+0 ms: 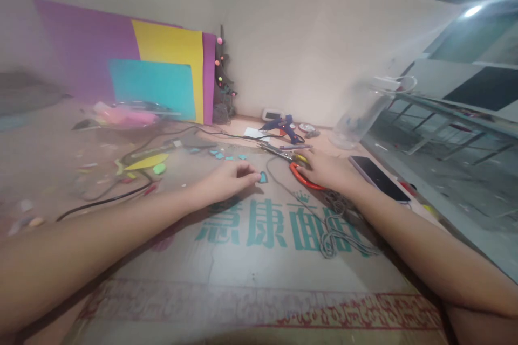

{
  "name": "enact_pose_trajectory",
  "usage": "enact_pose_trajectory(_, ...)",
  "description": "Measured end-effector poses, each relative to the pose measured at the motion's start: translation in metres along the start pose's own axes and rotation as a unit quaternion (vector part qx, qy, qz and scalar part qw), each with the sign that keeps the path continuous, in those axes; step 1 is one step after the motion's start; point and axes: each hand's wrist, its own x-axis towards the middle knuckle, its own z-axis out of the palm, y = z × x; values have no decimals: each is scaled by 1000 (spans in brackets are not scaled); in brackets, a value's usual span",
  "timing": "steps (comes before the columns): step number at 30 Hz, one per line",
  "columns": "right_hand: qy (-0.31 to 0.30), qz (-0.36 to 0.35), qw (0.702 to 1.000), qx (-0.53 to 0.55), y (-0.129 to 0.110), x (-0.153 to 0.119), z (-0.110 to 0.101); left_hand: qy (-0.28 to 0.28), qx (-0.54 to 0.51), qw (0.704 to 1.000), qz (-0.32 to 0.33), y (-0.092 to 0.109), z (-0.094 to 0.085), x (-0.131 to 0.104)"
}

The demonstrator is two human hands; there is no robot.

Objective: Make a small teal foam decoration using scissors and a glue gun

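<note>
My left hand [240, 179] is closed in a pinch, thumb and fingertip at the edge of a small blue piece [263, 177] with a dark outline. Just to the right, my right hand [319, 170] has its fingers curled on the handles of a pair of scissors [306, 178], orange-red with some yellow. The scissor blades point away to the left, low over the table. Several small blue scraps [219, 156] lie beyond my left hand. Under both hands spreads a sheet with green lettering [265, 223], and a bundle of grey cord [334, 240] rests on it below my right wrist.
A blue glue gun [283, 128] lies near the wall, with a pen [297, 146] in front. At right stand a clear jug [358, 118] and a phone [379, 179]. Coloured sheets [162, 86] lean at back left. A black cable [105, 202], a yellow leaf shape [148, 161] and scraps lie left.
</note>
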Motion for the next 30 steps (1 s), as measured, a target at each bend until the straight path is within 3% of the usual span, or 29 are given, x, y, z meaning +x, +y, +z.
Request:
enact_pose_trajectory(3,49,-33,998,17,-14,-5,-12,-4,4,1000,11,-1,3,-1)
enact_pose_trajectory(5,73,-52,992,88,-28,-9,-15,-13,7,1000,21,-2,5,-2)
enact_pose_trajectory(8,41,-68,968,239,-50,-16,-8,-23,15,999,39,-5,8,-3)
enact_pose_trajectory(11,6,-98,945,313,-64,-21,6,-27,23,998,48,-7,11,-4)
enact_pose_trajectory(18,-51,-71,912,401,-70,-25,19,-10,52,997,60,-7,11,-4)
enact_pose_trajectory(24,-87,14,857,507,-72,-25,20,25,16,998,60,-5,7,-4)
enact_pose_trajectory(30,-67,-1,852,520,-71,-24,20,51,35,997,41,0,5,-3)
